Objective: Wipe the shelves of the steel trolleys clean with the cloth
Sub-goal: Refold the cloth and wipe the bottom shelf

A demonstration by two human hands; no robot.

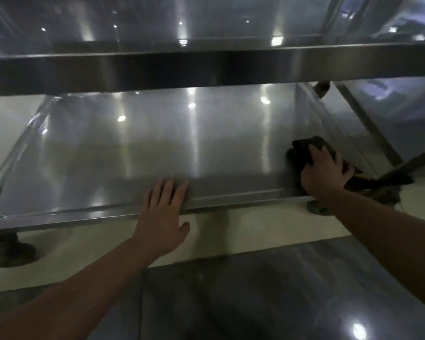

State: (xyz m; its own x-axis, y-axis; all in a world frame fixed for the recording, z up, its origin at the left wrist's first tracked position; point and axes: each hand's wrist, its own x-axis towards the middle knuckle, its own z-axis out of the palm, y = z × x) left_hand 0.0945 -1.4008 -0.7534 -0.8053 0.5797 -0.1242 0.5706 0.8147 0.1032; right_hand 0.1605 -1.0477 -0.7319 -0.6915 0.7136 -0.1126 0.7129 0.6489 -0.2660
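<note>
The steel trolley's bottom shelf (pixel 138 148) fills the middle of the head view, shiny and reflecting ceiling lights. My left hand (pixel 163 212) rests flat with straight fingers on the shelf's front rim. At the shelf's near right corner my right hand (pixel 323 170) presses a dark cloth (pixel 304 149) onto the steel, fingers spread over it. Part of the cloth is hidden under the hand. The upper shelf (pixel 206 67) crosses the top of the view just above.
A black caster (pixel 8 251) stands at the lower left and another (pixel 317 208) under the right corner. A second steel trolley (pixel 390 106) stands close on the right. A dark rod (pixel 402 168) slants in from the right. The floor is pale tile and dark glossy tile.
</note>
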